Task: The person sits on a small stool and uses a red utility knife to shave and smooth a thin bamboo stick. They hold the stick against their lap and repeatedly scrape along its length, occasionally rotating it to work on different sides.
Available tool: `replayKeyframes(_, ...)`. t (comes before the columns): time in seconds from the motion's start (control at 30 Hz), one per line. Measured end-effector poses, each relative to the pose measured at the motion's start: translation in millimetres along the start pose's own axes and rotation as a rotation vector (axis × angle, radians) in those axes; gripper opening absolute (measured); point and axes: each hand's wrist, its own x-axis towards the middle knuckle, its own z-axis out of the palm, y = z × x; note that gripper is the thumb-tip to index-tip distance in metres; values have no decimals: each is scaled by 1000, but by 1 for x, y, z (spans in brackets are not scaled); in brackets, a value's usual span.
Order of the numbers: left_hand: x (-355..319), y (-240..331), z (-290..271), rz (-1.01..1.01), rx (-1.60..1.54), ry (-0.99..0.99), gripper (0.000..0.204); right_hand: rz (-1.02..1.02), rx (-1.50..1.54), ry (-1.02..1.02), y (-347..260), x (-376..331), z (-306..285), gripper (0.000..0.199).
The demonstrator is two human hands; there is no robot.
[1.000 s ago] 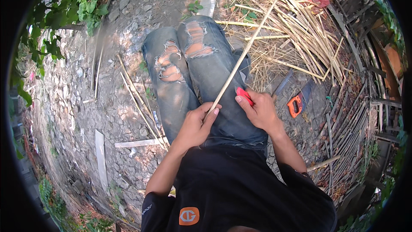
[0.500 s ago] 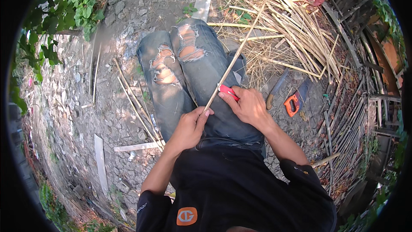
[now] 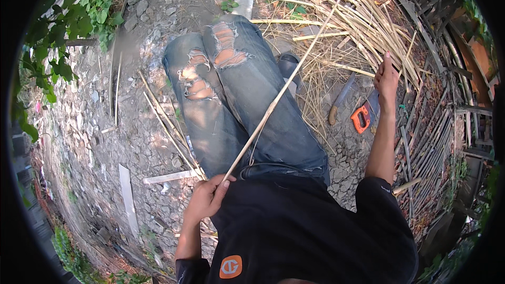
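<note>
My left hand [image 3: 206, 198] is closed round the near end of a long, thin bamboo stick [image 3: 273, 104]. The stick slants up to the right across my jeans [image 3: 210, 121], its far end over a pile of cut stalks. Out to the right, my right hand [image 3: 387, 81] is raised off the stick beside that pile, its fingers drawn together. Whatever it holds is hidden; the red knife does not show. A thin curled sliver [image 3: 253, 152] hangs by the stick over my lap.
The pile of pale stalks [image 3: 363, 26] lies at the far right. A wooden-handled knife [image 3: 341, 100] and an orange-handled saw [image 3: 361, 119] rest on the ground right of my legs. Loose strips [image 3: 167, 129] lie to the left, and a flat slat [image 3: 127, 197] nearby.
My right hand has left the stick and swung out to the right; the red knife seen in it before is out of sight. My left hand has drawn the stick's near end back and left.
</note>
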Motion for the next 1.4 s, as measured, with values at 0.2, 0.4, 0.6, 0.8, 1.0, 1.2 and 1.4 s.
replayKeyframes(0.2, 67, 54, 23, 161, -38, 111, 21, -114, -156, -390, -21, -57, 53, 39)
replayKeyframes(0.4, 103, 72, 49, 338, 286, 263, 25, -208, -221, -669, -63, -103, 98, 29)
replayKeyframes(0.6, 110, 71, 49, 342, 296, 363, 25, -64, -153, -655, -77, -106, 107, 27)
replayKeyframes(0.8, 98, 61, 29, 250, 201, 332, 24, -29, 587, -315, -46, -66, 106, 27)
replayKeyframes(1.0, 73, 53, 22, 167, -57, 281, 26, -57, 290, -150, -67, -62, 95, 40)
replayKeyframes(1.2, 86, 61, 65, 461, 15, 178, 34, -91, 72, -429, -71, -113, 129, 35)
replayKeyframes(1.4, 70, 48, 54, 441, -84, 311, 33, -132, 66, -441, -81, -116, 150, 32)
